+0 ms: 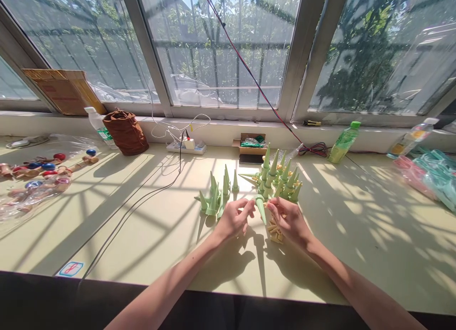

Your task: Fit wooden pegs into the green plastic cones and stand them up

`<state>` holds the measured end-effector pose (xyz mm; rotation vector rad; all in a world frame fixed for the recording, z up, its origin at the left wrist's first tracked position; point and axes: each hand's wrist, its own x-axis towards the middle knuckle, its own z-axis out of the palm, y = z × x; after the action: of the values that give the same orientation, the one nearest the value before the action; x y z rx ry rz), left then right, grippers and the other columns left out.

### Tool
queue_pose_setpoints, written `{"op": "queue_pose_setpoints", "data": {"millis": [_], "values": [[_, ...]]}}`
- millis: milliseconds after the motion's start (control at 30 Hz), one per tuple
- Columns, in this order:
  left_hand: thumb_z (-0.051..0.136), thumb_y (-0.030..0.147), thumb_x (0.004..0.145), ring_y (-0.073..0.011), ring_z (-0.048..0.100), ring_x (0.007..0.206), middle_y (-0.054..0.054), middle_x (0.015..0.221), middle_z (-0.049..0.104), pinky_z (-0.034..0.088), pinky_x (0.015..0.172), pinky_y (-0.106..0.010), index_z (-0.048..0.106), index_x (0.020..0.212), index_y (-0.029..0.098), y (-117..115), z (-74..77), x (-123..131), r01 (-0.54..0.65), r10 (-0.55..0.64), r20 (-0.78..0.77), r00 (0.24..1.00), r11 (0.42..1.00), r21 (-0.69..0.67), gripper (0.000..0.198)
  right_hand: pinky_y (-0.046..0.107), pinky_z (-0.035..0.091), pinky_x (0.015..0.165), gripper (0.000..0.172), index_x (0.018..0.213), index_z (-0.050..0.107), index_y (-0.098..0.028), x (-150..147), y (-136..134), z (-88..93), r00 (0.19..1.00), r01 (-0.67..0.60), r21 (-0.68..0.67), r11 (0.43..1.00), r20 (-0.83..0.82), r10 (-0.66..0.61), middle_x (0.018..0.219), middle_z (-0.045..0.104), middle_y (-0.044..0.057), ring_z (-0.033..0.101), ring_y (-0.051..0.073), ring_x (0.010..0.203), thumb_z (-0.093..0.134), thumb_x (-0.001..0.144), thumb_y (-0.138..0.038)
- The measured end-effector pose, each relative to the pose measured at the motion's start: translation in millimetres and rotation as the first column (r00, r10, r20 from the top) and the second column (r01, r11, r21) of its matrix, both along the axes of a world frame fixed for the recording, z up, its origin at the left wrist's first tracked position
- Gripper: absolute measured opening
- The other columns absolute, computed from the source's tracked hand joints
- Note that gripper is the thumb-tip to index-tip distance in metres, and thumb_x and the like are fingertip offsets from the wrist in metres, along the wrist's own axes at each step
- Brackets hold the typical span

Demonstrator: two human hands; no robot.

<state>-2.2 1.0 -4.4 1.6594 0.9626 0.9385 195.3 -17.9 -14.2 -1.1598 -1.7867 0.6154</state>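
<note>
Both my hands meet over the pale green table [142,235], just in front of me. Between them is a green cone [261,208], point down. My left hand [233,219] pinches its upper end with curled fingers. My right hand [289,218] has fingers closed beside the cone's top, holding it or a small piece I cannot make out. Under my right hand lies a small pile of tan pegs [275,232]. Behind my left hand stand several green cones [217,197]. A taller cluster of stacked green cones [280,178] rises behind my right hand.
On the left lie wooden ball-and-cup toys [42,170] in clear plastic bags. A brown pouch [125,131], a water bottle [99,128] and cardboard [64,90] stand by the window. A power strip [188,145] with cables, a small box [252,143], green bottle [344,142] and teal packets [436,175] line the back.
</note>
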Motion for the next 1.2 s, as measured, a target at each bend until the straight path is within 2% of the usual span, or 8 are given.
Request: {"op": "queue_pose_setpoints", "data": {"millis": [133,467,633,767,933,1033,1133,1200], "values": [[0.050,0.060,0.092,-0.0092,0.040,0.026,0.004,0.039,0.049,0.025,0.027,-0.020,0.054,0.073,0.018,4,-6.5,0,0.156,-0.148,0.063,0.987,0.975,-0.155,0.046,0.027,0.039,0.056,0.030,0.085,0.062,-0.017,0,-1,1.8,0.995,-0.011,0.078,0.997,0.100,0.003,0.067,0.058,0.002,0.048,0.014,0.056,0.046,0.098,-0.039],[0.058,0.056,0.088,-0.0075,0.041,0.032,0.006,0.047,0.045,0.032,0.032,-0.020,0.052,0.077,0.018,5,-8.9,-5,0.189,-0.178,0.079,0.981,0.969,-0.158,0.040,0.027,0.035,0.053,0.028,0.074,0.054,-0.020,-1,1,-2.7,0.995,-0.053,0.092,0.994,0.093,0.044,0.061,0.051,0.000,0.042,0.013,0.052,0.045,0.096,-0.035],[0.060,0.042,0.090,-0.0081,0.050,0.044,0.002,0.067,0.055,0.039,0.038,-0.019,0.059,0.101,0.016,-1,-5.0,-4,0.106,-0.106,-0.003,0.994,0.994,0.015,0.028,0.025,0.030,0.044,0.039,0.066,0.041,-0.022,-1,1,-9.2,0.986,-0.124,-0.120,0.985,-0.124,0.109,0.054,0.037,-0.005,0.036,0.011,0.045,0.047,0.096,-0.046],[0.056,0.030,0.092,-0.0088,0.054,0.056,-0.006,0.095,0.062,0.048,0.048,-0.021,0.058,0.118,0.016,-5,-0.9,-4,0.082,-0.059,-0.103,0.993,0.968,0.239,0.030,0.023,0.027,0.036,0.044,0.066,0.035,-0.023,-4,0,-9.9,0.919,-0.244,-0.296,0.923,-0.376,0.122,0.053,0.031,-0.008,0.036,0.009,0.037,0.052,0.093,-0.054],[0.052,0.029,0.098,-0.0154,0.060,0.079,-0.010,0.109,0.063,0.055,0.070,-0.029,0.058,0.126,0.019,-3,-1.6,-6,0.131,-0.050,-0.197,0.979,0.897,0.423,0.031,0.022,0.024,0.033,0.047,0.064,0.039,-0.022,-6,-1,-2.1,0.881,-0.303,-0.350,0.887,-0.457,0.121,0.047,0.032,-0.009,0.034,0.007,0.033,0.057,0.090,-0.057],[0.049,0.027,0.099,-0.0194,0.061,0.092,-0.011,0.114,0.063,0.055,0.075,-0.030,0.057,0.129,0.020,-1,-4.4,-4,0.117,-0.024,-0.192,0.981,0.867,0.485,0.031,0.022,0.025,0.033,0.047,0.064,0.040,-0.022,-8,-1,-0.3,0.873,-0.303,-0.341,0.890,-0.473,0.116,0.047,0.034,-0.009,0.035,0.007,0.033,0.059,0.089,-0.057],[0.052,0.028,0.097,-0.0157,0.061,0.078,-0.011,0.113,0.064,0.055,0.068,-0.028,0.058,0.125,0.018,0,-5.5,-2,0.050,0.035,-0.161,0.986,0.868,0.494,0.030,0.022,0.029,0.034,0.046,0.065,0.040,-0.022,-9,0,-1.6,0.867,-0.278,-0.304,0.911,-0.487,0.102,0.050,0.037,-0.008,0.036,0.007,0.035,0.058,0.090,-0.056],[0.054,0.034,0.096,-0.0109,0.056,0.062,-0.009,0.105,0.065,0.052,0.057,-0.025,0.059,0.119,0.016,-1,-3.9,0,-0.019,0.079,-0.125,0.989,0.906,0.424,0.030,0.022,0.031,0.036,0.044,0.067,0.042,-0.022,-9,0,-2.8,0.875,-0.240,-0.279,0.930,-0.476,0.083,0.052,0.039,-0.008,0.037,0.007,0.037,0.058,0.091,-0.055]]}}
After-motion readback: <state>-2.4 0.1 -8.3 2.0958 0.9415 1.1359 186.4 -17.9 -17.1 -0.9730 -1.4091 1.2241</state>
